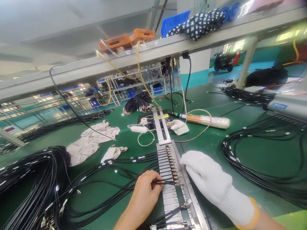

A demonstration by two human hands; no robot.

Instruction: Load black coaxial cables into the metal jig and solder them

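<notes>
My bare left hand (145, 191) is closed in a pinch on a black cable (165, 182) at the left side of a long slotted metal fixture (170, 202). Several black cables lie side by side across the slots, their stripped ends and small metal connectors (170, 157) lined up along the right rail. My right hand (209, 179), in a white knitted glove with an orange cuff, is beside that rail with its fingers curled together. What its fingertips hold, if anything, is hidden. More cables with connectors (186, 204) lie across the near end of the fixture.
Thick bundles of black cables (35, 169) lie at left, with looser coils (236, 163) at right. Beyond the fixture are white cloths (93, 139), a white glove (178, 127) and a wrapped bar (208, 121). A raised shelf (83, 65) spans the bench, with hanging cords.
</notes>
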